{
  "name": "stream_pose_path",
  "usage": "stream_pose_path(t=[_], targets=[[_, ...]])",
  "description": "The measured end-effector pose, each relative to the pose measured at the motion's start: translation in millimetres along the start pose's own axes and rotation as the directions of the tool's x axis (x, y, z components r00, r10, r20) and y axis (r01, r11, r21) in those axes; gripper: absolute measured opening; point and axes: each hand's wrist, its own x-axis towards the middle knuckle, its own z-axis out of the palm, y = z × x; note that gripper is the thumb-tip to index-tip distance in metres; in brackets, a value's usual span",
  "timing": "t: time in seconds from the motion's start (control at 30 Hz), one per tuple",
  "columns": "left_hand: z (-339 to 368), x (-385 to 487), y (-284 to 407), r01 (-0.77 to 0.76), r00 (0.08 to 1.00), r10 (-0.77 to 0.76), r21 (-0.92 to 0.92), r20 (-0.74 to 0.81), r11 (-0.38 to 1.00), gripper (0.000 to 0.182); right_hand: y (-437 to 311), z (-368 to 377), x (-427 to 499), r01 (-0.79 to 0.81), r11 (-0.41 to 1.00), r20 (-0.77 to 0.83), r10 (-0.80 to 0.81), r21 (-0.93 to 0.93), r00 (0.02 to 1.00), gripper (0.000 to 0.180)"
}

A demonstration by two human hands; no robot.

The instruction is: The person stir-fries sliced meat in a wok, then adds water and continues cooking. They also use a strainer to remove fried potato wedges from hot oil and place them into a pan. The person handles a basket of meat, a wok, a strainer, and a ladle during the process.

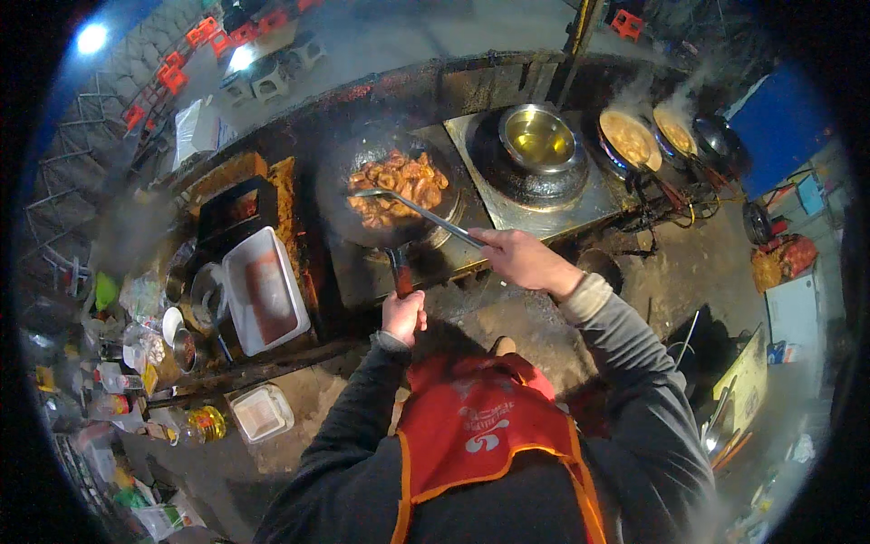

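Observation:
In front of me a dark wok [340, 217] sits on the stove, holding browned chunks of meat [401, 175]. My left hand [404, 317] is closed around the end of the wok's handle [402, 275]. With my right hand [523, 260] I grip the long metal handle of a ladle [435, 219]; its head rests at the left side of the meat. Right of the wok, a steel bowl of yellow liquid [539, 139] stands on a dark, rounded pot [544, 187].
Two steaming pans [630, 139] with long handles are at the far right of the stove. To the left lie a white plastic tub [266, 292], a metal bowl [185, 349] and several bottles. A bottle of yellow oil [205, 424] and a white container [262, 413] are lower left.

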Motion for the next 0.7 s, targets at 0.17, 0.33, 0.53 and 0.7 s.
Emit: stream_pose_path(t=[0.17,0.33,0.53,0.7], targets=[[8,-8,11,0.011,1.0,-0.011,0.018,-0.025,1.0,0.018,24,27,24,0.035,0.992,-0.09,-0.046,-0.12,0.995,0.045],[5,11,8,0.036,0.999,-0.036,-0.009,-0.016,0.999,0.012,59,85,37,-0.149,0.987,-0.029,0.151,0.063,0.988,0.043],[11,48,1,0.074,0.997,-0.073,-0.079,0.018,0.994,0.012,100,74,-54,-0.169,0.954,-0.222,0.225,0.246,0.949,0.058],[9,81,0,-0.01,0.999,0.014,-0.083,0.044,0.997,0.028,207,86,-203,-0.656,0.501,-0.05,0.814,0.564,0.579,0.067]])
